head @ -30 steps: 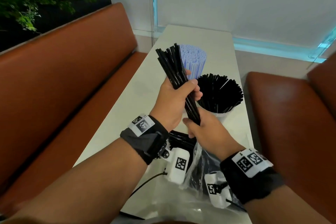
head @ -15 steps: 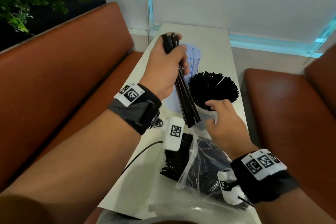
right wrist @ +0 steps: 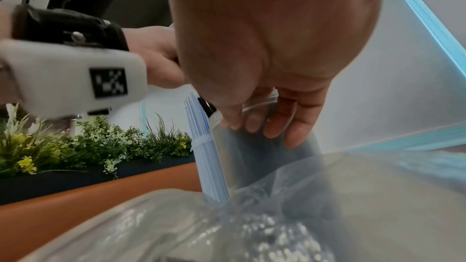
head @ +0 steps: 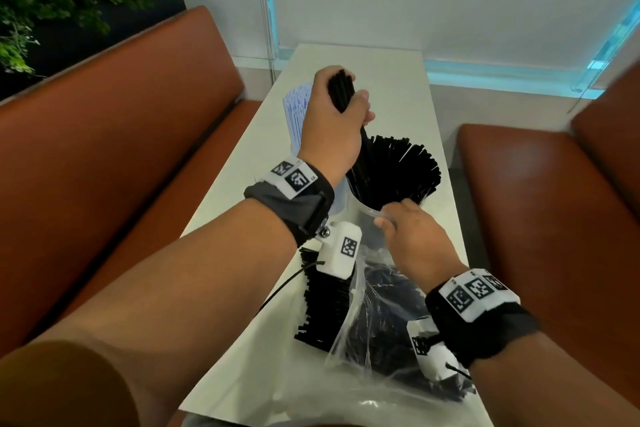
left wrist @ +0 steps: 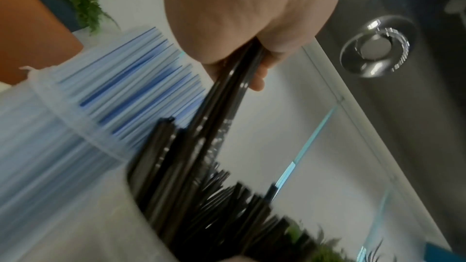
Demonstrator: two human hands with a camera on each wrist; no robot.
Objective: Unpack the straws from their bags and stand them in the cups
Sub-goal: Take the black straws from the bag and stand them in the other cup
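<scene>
While our left hand curls its fingers round a black straw bundle entering the clear cup, our right hand pinches that cup's rim.

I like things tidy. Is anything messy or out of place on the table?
Yes. A pile of black straws lies flat on the table beside the plastic bag, not yet standing in a cup. The black straws in the clear cup splay unevenly.
</scene>
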